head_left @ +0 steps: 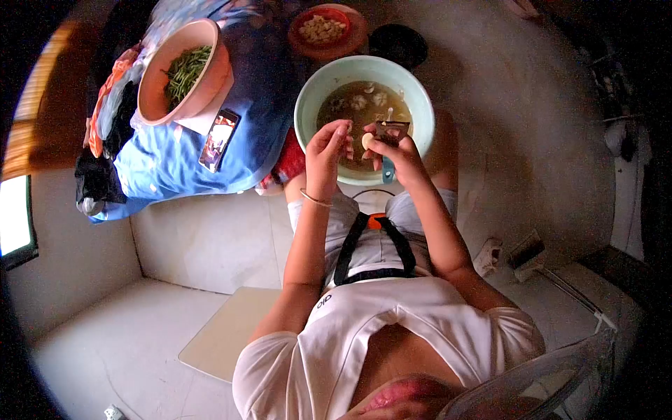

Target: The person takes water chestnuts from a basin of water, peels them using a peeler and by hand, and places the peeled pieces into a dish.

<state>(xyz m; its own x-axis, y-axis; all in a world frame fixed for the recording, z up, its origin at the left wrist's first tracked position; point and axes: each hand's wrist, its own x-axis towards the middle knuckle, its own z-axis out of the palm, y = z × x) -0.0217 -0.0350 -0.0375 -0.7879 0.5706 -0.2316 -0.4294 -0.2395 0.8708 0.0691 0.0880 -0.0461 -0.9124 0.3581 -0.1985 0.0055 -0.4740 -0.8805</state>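
Note:
Over the pale green basin point(305, 105) both hands are at work. My right hand point(400, 152) is closed round a knife point(388, 170) with a teal handle and a dark, short, broad blade. Pressed by the thumb against that knife is a pale garlic clove point(367, 141). To the left, my left hand point(327, 148) is pinched, its fingertips together near the clove; what they hold, if anything, is too small to make out. Brownish water fills the basin's bottom, with several whitish garlic bulbs point(358, 102) in it.
Beyond the basin stands a red bowl point(322, 26) of peeled cloves, beside a black round container point(397, 46). On blue cloth point(161, 168) at left are a pink basin point(150, 91) with green stalks and a lit phone point(219, 140). A brush-like tool point(526, 253) lies at right.

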